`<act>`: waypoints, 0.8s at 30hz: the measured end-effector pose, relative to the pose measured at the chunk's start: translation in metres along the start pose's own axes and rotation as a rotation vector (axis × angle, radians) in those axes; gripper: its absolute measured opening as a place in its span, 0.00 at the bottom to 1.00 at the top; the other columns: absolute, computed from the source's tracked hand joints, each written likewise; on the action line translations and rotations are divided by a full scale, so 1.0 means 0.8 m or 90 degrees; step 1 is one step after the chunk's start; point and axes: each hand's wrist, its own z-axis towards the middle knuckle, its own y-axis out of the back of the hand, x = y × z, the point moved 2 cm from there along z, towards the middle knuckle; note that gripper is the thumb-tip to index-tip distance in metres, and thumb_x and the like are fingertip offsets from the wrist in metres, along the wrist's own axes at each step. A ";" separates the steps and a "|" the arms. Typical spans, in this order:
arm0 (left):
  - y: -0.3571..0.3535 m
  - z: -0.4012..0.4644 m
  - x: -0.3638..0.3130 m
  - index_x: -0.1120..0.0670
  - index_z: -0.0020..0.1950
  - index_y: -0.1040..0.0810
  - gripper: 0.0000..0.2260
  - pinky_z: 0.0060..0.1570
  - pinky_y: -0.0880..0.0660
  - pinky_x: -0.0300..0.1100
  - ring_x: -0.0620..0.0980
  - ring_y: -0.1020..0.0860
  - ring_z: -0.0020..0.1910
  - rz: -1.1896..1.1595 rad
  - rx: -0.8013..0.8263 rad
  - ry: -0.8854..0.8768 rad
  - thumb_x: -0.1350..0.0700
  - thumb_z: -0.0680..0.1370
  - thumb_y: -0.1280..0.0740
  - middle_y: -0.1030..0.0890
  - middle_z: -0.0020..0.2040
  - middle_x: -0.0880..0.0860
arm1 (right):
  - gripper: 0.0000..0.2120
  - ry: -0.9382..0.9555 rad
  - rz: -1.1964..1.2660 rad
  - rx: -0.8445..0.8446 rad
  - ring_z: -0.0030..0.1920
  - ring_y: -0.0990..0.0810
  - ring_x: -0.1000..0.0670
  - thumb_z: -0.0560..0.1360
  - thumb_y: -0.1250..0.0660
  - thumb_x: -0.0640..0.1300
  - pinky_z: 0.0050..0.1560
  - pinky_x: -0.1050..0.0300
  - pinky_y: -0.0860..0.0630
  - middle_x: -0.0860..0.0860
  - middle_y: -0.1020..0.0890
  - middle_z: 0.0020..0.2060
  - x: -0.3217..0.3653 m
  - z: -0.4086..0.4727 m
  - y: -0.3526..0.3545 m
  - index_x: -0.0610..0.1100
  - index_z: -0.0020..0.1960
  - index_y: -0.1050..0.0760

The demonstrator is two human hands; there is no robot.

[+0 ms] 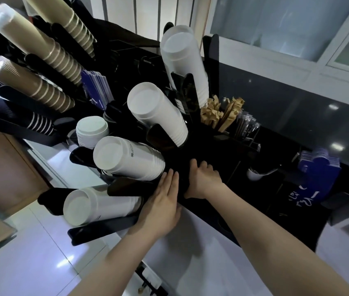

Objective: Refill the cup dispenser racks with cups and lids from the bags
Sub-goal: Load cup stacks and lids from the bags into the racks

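Cups fill the black dispenser rack [210,154] in white stacks that fan out from its base, each stack's long axis running from the rack's middle up and outward toward the camera. The nearest stack, the lowest white stack [96,205], lies almost level, its closed end pointing to the left and its open end tucked against the rack just beside the left hand [163,208]. That hand lies flat, fingers straight and together, pressed along the rack's near edge between this stack and the next white stack [126,159] above it; it holds nothing. The right hand [204,181] rests on the black base right of the left hand, fingers curled over the dark surface; whether they grip an edge I cannot tell, and no cup is in it. So the left hand is the nearer to the cups, which lie to its left and above. No bag shows in view, so I judge both hands are steadying or shifting the rack. Brown ribbed cup stacks [58,60] stand further up the rack on the left, and brown paper sachets [218,113] sit at its far right corner.
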 end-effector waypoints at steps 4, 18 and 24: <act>-0.005 0.002 0.002 0.56 0.78 0.61 0.38 0.66 0.64 0.32 0.43 0.70 0.71 0.001 0.015 -0.014 0.55 0.78 0.38 0.62 0.78 0.53 | 0.47 0.019 -0.123 0.015 0.67 0.37 0.39 0.63 0.25 0.64 0.63 0.47 0.34 0.42 0.35 0.68 0.006 0.003 0.001 0.45 0.72 0.41; -0.004 0.000 0.008 0.54 0.78 0.59 0.38 0.68 0.60 0.33 0.42 0.73 0.69 0.014 0.031 -0.024 0.50 0.79 0.37 0.65 0.78 0.51 | 0.29 0.030 0.033 0.003 0.63 0.32 0.38 0.72 0.30 0.53 0.57 0.46 0.26 0.42 0.31 0.63 -0.017 -0.011 0.017 0.43 0.68 0.33; -0.003 0.000 0.003 0.55 0.78 0.58 0.36 0.71 0.58 0.37 0.50 0.66 0.76 0.012 0.038 -0.022 0.52 0.79 0.38 0.63 0.78 0.54 | 0.21 -0.004 0.086 -0.051 0.59 0.26 0.39 0.74 0.33 0.48 0.53 0.49 0.24 0.41 0.25 0.58 -0.012 -0.024 0.011 0.40 0.64 0.27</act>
